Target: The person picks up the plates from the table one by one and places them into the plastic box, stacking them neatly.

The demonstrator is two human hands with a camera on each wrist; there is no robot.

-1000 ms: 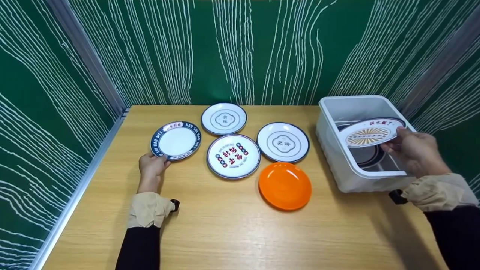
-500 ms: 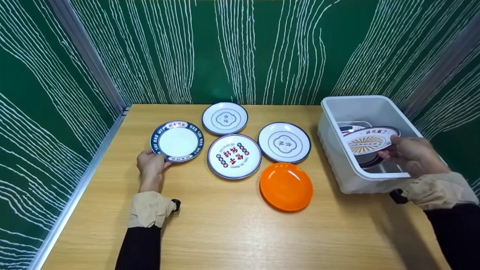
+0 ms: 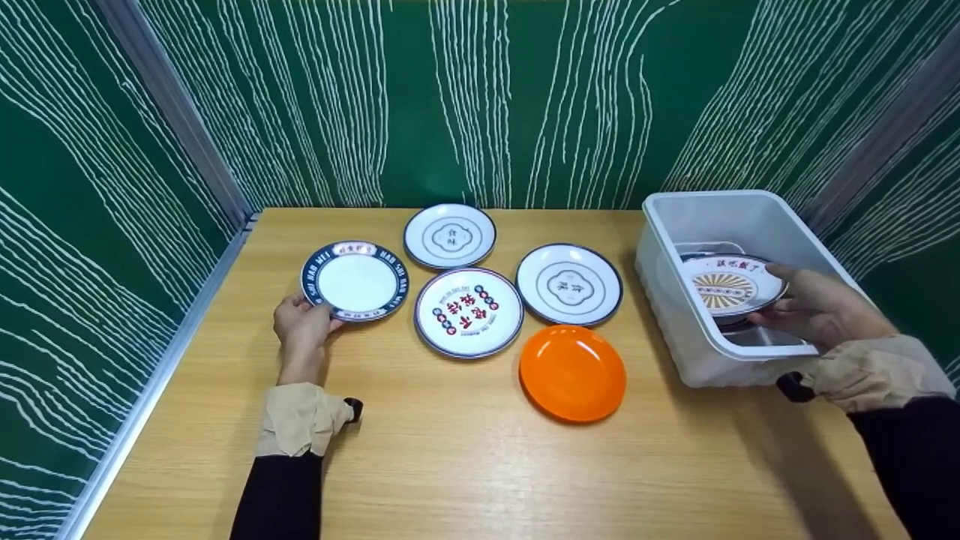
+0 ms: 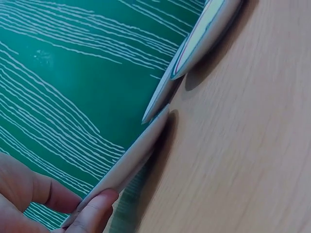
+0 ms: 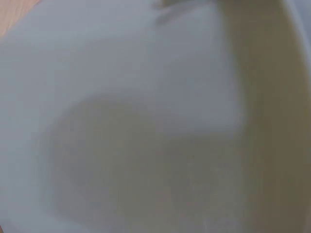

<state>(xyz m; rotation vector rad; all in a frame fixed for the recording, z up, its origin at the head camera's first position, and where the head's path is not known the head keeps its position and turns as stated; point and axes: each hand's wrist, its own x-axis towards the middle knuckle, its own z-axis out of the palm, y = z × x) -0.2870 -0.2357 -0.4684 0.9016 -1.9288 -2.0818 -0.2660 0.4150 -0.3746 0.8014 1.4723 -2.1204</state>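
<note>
At the left, my left hand (image 3: 304, 330) pinches the near rim of a white plate (image 3: 356, 281) with a dark blue lettered border. In the left wrist view, thumb and fingers hold that plate's edge (image 4: 129, 162), which is tilted with its shadow on the tabletop. Over at the right, my right hand (image 3: 825, 304) reaches into a white plastic bin (image 3: 686, 341). It grips the right rim of a white plate (image 3: 750, 281) with a golden sunburst and red characters, low inside the bin. Part of a dark-rimmed plate shows beneath. The right wrist view is filled by the blurred bin wall (image 5: 121, 63).
Between the hands lie two white plates with grey emblems, one at the back (image 3: 450, 236) and one right of centre (image 3: 568, 285). A white plate with red characters (image 3: 469, 313) and an orange plate (image 3: 572, 373) lie nearer. A green wall (image 3: 409, 112) stands behind.
My right hand has lowered the sunburst plate deeper into the bin and shifted slightly left. The left hand still holds the blue-bordered plate, almost unmoved.
</note>
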